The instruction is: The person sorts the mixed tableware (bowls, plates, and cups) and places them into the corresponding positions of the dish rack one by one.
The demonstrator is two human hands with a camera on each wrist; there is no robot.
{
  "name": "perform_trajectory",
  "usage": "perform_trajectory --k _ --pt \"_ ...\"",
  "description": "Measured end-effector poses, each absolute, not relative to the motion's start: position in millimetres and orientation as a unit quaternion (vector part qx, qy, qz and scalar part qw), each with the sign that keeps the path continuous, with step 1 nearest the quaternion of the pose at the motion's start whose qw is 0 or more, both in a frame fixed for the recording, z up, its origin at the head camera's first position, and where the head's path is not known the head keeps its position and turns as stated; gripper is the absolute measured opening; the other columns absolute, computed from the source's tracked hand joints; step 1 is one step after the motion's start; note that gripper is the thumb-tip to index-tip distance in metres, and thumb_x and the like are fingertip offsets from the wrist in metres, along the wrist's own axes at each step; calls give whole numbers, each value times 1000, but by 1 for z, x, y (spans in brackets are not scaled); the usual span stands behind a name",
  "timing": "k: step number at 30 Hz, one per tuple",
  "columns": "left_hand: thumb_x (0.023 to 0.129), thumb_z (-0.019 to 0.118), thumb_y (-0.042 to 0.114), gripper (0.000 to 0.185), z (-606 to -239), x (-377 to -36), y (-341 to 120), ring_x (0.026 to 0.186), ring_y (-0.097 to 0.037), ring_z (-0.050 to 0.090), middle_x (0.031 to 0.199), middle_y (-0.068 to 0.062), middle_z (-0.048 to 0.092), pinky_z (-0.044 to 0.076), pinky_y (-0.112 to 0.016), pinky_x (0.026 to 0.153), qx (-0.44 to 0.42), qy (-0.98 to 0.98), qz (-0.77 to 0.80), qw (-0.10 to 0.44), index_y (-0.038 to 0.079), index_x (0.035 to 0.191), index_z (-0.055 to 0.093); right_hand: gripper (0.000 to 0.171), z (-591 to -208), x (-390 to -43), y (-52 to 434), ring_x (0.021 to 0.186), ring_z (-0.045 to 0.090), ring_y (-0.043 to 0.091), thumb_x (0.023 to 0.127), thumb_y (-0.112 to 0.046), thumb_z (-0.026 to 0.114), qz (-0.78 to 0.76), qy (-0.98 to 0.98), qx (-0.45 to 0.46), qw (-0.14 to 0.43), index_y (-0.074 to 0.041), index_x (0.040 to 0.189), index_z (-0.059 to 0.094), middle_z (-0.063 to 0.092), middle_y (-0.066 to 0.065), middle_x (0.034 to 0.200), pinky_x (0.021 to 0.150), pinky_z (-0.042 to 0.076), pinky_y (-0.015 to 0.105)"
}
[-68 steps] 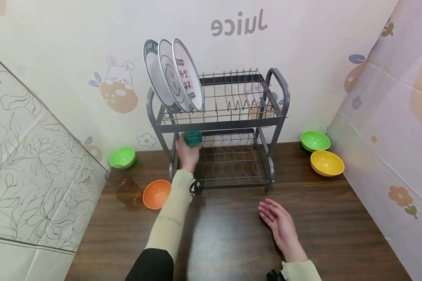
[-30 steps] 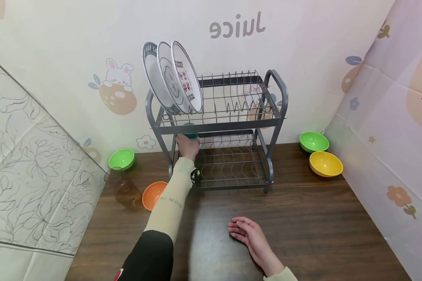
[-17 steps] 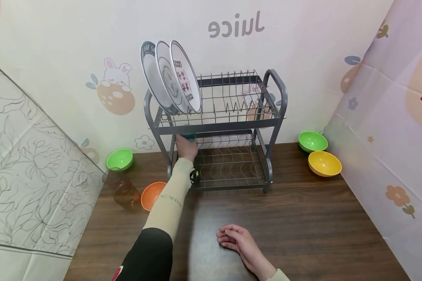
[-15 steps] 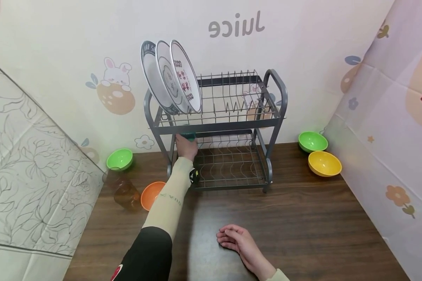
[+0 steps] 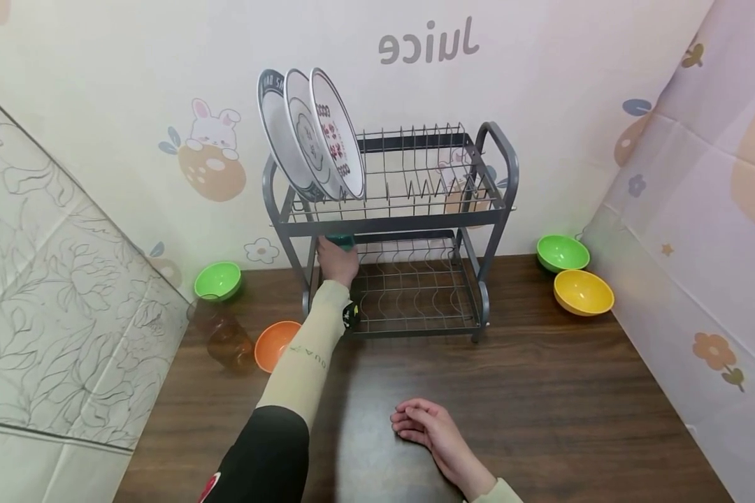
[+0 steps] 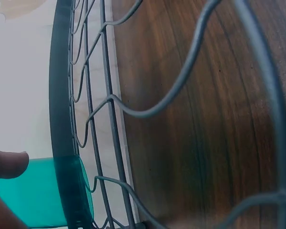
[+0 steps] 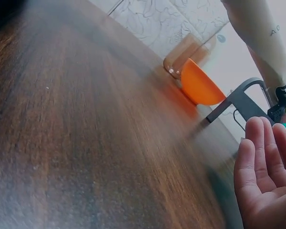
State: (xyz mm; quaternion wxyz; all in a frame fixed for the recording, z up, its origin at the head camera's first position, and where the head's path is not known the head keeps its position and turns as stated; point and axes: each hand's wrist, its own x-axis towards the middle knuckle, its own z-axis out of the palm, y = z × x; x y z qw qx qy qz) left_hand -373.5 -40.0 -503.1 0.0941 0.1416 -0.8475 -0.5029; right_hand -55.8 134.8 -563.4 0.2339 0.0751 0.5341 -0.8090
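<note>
My left hand (image 5: 338, 263) reaches into the back left of the lower tier of a two-tier dish rack (image 5: 393, 225). It grips a see-through teal cup (image 5: 342, 242), partly hidden behind the hand and the upper tier's front bar. In the left wrist view the thumb (image 6: 12, 163) lies along the teal cup (image 6: 33, 191), whose end overlaps the rack's dark bar (image 6: 62, 109) near the wavy wires. My right hand (image 5: 430, 429) rests over the table in front of the rack, palm inward, fingers loosely bent, holding nothing.
Three plates (image 5: 336, 140) stand on the rack's upper left. An orange bowl (image 5: 275, 346), a brown see-through cup (image 5: 229, 342) and a green bowl (image 5: 218, 281) sit at left. Another green bowl (image 5: 563, 253) and a yellow bowl (image 5: 583, 293) are by the right wall.
My left hand has carried the teal cup slightly back and left, deeper into the lower tier. My right hand has moved left and nearer to me, its fingers more bent.
</note>
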Motion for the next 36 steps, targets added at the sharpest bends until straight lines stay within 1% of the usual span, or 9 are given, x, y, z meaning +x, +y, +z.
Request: perform_trajectory --k 5,10,16,20,24,25,30,32,36 --pt "95 66 29 88 -500 -366 -39 141 -37 30 154 -22 28 32 -46 112 149 -850 -497 89 2 157 8 23 -562 -54 134 90 69 19 99 -15 58 -809 534 78 235 4 110 66 72 10 100 83 55 34" --pt "94 67 27 83 -498 -356 -41 135 -39 38 147 -24 35 36 -47 109 144 -852 -495 92 -1 153 17 23 -562 -53 136 91 69 19 99 -14 57 -807 538 79 231 4 110 65 71 10 100 83 55 35" --pt "94 62 29 76 -491 -343 -42 133 -44 36 144 -27 37 34 -53 108 122 -848 -509 87 -4 150 23 26 -560 -58 147 93 69 20 101 -15 54 -808 545 85 206 5 113 63 71 11 103 85 54 36" --pt "96 55 33 67 -487 -336 -43 133 -42 38 142 -26 41 31 -54 109 100 -859 -493 94 -6 146 33 25 -558 -66 160 94 68 21 102 -14 53 -817 543 91 173 6 114 62 71 11 102 87 54 36" --pt "95 51 29 55 -481 -327 -40 130 -42 42 137 -26 47 26 -56 109 61 -871 -474 110 -8 135 45 24 -555 -72 176 93 69 22 101 -11 53 -823 541 125 119 8 114 62 71 13 99 85 55 37" --pt "95 51 28 53 -479 -323 -39 129 -42 42 137 -27 47 26 -57 109 56 -870 -478 111 -8 135 45 25 -555 -73 181 93 69 22 101 -11 53 -824 541 133 106 8 115 61 71 13 100 85 55 37" --pt "97 52 30 32 -472 -309 -39 120 -38 49 126 -20 56 29 -57 105 37 -867 -481 123 2 113 56 28 -552 -73 205 94 69 22 103 -13 52 -823 542 153 68 9 118 60 71 15 103 86 55 37" --pt "97 54 32 32 -469 -301 -41 116 -35 50 121 -18 58 30 -53 104 40 -858 -496 127 4 112 56 28 -551 -71 214 94 69 21 104 -15 52 -826 541 149 60 7 118 61 72 13 103 86 55 36" --pt "95 58 35 47 -460 -282 -49 109 -30 55 118 -16 61 39 -47 98 65 -835 -532 125 1 128 54 26 -552 -67 231 94 70 18 105 -17 52 -834 534 131 46 2 115 64 73 8 101 86 55 35"
